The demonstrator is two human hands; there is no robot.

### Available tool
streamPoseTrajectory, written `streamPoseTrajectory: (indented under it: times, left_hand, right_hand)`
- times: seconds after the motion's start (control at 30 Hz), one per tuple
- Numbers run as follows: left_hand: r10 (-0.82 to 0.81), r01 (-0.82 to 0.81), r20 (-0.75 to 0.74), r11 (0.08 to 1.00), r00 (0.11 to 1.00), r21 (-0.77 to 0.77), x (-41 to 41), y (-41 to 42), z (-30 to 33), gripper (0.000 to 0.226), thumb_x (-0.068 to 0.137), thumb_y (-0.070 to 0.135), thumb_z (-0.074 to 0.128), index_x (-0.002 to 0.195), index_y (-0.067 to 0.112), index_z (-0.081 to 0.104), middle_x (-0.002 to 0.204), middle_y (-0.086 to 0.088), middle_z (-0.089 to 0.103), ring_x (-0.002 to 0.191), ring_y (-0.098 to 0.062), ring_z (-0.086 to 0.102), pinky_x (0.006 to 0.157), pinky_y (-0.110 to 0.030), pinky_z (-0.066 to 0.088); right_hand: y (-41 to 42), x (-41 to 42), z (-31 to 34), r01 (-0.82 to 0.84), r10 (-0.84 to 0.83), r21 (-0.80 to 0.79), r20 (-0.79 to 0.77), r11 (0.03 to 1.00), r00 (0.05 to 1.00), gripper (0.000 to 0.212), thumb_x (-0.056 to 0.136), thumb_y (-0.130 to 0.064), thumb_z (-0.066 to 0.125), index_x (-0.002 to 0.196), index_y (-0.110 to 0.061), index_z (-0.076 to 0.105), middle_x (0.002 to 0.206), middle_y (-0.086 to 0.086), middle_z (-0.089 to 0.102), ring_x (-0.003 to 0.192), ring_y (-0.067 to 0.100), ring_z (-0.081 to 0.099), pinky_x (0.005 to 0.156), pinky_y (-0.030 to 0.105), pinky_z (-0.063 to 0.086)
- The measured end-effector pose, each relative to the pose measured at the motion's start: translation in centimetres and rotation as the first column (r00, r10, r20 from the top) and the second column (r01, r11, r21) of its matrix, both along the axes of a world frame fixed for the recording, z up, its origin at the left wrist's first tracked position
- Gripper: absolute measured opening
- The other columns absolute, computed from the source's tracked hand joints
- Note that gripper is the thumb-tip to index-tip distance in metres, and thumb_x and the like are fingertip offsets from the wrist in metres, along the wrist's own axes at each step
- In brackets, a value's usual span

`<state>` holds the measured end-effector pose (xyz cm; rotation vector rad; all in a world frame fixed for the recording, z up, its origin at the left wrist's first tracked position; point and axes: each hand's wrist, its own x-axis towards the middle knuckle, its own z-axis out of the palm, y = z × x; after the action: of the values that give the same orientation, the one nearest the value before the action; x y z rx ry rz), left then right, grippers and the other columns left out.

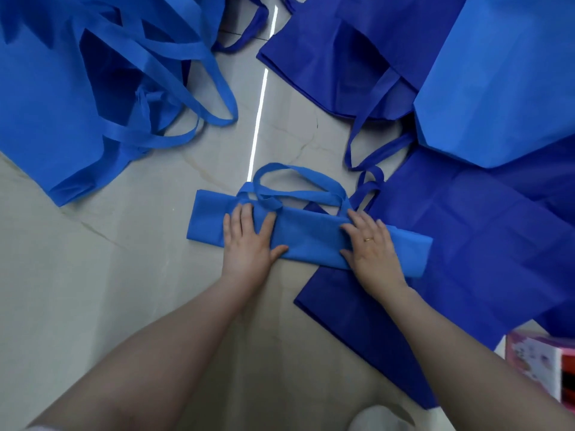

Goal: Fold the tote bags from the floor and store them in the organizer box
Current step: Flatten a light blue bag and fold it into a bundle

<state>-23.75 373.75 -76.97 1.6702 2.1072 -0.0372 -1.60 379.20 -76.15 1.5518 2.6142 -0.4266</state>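
2 flat hands are pressing on a folded light blue tote bag [308,237] on the floor [93,275]: left hand [249,241], right hand [370,247], fingers straight, gripping nothing.

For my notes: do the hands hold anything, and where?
Nothing is gripped. Left hand and right hand press flat on the folded bag, near its middle.

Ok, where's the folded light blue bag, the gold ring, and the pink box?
Folded light blue fabric tote bag [311,237]: head view, middle of the folded strip between the hands.
Thin gold ring [368,239]: head view, band on a right-hand finger.
Pink patterned box [529,365]: head view, its side wall.
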Motion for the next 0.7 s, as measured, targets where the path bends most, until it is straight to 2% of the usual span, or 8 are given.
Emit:
streamPoseTrajectory:
  times: [0.1, 0.23, 0.3, 0.37, 0.47, 0.53, 0.6, 0.7]
  left_hand:
    - [-0.005, 0.006, -0.027, 1.000, 1.000, 0.026, 0.2, 0.1, 0.1, 0.061, 0.081, 0.044, 0.067, 0.135, 0.023, 0.048, 0.142, -0.031, 0.029, 0.136, -0.047, 0.021, 0.112, -0.057, 0.009]
    - [-0.005, 0.000, -0.078, 0.998, 0.997, -0.061, 0.7, 0.2, 0.7, 0.058, 0.090, 0.047, 0.051, 0.143, 0.032, 0.033, 0.150, -0.025, 0.013, 0.142, -0.039, 0.005, 0.114, -0.052, -0.001]
    - [-0.017, 0.013, -0.113, 0.999, 0.993, -0.032, 1.1, 0.0, 0.7, 0.058, 0.087, 0.043, 0.060, 0.139, 0.027, 0.042, 0.145, -0.027, 0.026, 0.136, -0.043, 0.021, 0.112, -0.056, 0.010]
    - [-0.030, 0.040, -0.146, 0.997, 0.989, 0.066, 1.7, 0.0, 1.0, 0.057, 0.078, 0.032, 0.073, 0.129, 0.016, 0.054, 0.131, -0.027, 0.044, 0.118, -0.044, 0.044, 0.103, -0.056, 0.031]
    - [-0.046, 0.040, -0.147, 0.998, 0.988, -0.040, 3.1, 0.5, 2.1, 0.055, 0.094, 0.030, 0.052, 0.142, 0.015, 0.032, 0.132, -0.013, 0.040, 0.116, -0.031, 0.040, 0.092, -0.039, 0.034]
    - [0.000, -0.007, -0.122, 0.998, 0.993, -0.058, 3.6, 0.8, 2.5, 0.054, 0.096, 0.027, 0.045, 0.145, 0.015, 0.025, 0.130, -0.009, 0.038, 0.116, -0.028, 0.039, 0.086, -0.035, 0.036]
    - [0.070, -0.073, -0.065, 0.996, 0.995, -0.052, 3.9, 0.8, 2.8, 0.054, 0.096, 0.027, 0.045, 0.145, 0.016, 0.026, 0.130, -0.010, 0.038, 0.117, -0.028, 0.037, 0.086, -0.035, 0.038]
    - [0.134, -0.135, -0.018, 0.987, 0.991, -0.083, 4.2, 0.4, 3.2, 0.060, 0.095, 0.044, 0.041, 0.146, 0.017, 0.026, 0.137, -0.010, 0.034, 0.126, -0.029, 0.031, 0.101, -0.036, 0.033]
  right_hand:
    - [0.2, 1.9, 0.9, 0.112, -0.105, -0.049, 0.127, 0.992, 0.986, 0.083, 0.071, -0.029, 0.081, 0.139, -0.015, 0.035, 0.138, 0.008, 0.051, 0.122, 0.036, 0.050, 0.110, 0.044, 0.022]
    - [0.9, 3.5, 1.2, 0.156, -0.110, -0.182, 0.242, 0.971, 0.964, 0.073, 0.092, -0.046, 0.051, 0.151, -0.031, 0.010, 0.158, 0.010, 0.006, 0.144, 0.029, 0.009, 0.116, 0.041, -0.004]
    - [1.1, 3.7, 1.4, 0.201, -0.127, -0.244, 0.287, 0.949, 0.949, 0.070, 0.094, -0.050, 0.042, 0.150, -0.036, 0.002, 0.158, 0.010, -0.003, 0.145, 0.026, -0.001, 0.116, 0.043, -0.009]
    - [1.4, 3.4, 1.5, 0.199, -0.129, -0.201, 0.315, 0.959, 0.940, 0.072, 0.091, -0.055, 0.045, 0.150, -0.035, 0.009, 0.154, 0.011, 0.012, 0.141, 0.027, 0.013, 0.115, 0.046, -0.007]
    - [2.6, 2.6, 2.4, 0.244, -0.182, -0.121, 0.380, 0.962, 0.907, 0.075, 0.078, -0.064, 0.058, 0.138, -0.024, 0.034, 0.135, 0.008, 0.043, 0.128, 0.026, 0.035, 0.116, 0.046, -0.001]
    - [3.5, 1.9, 3.1, 0.250, -0.171, -0.130, 0.437, 0.960, 0.883, 0.072, 0.075, -0.066, 0.061, 0.124, -0.016, 0.044, 0.124, 0.005, 0.053, 0.121, 0.025, 0.043, 0.114, 0.043, 0.013]
    - [3.9, 1.6, 3.6, 0.218, -0.114, -0.192, 0.441, 0.957, 0.890, 0.061, 0.080, -0.061, 0.059, 0.116, -0.013, 0.047, 0.116, 0.005, 0.058, 0.110, 0.024, 0.052, 0.095, 0.037, 0.034]
    - [3.0, 1.6, 4.7, 0.225, -0.108, -0.398, 0.296, 0.889, 0.949, 0.034, 0.096, -0.043, 0.043, 0.104, -0.010, 0.043, 0.095, 0.004, 0.054, 0.087, 0.025, 0.052, 0.066, 0.033, 0.036]
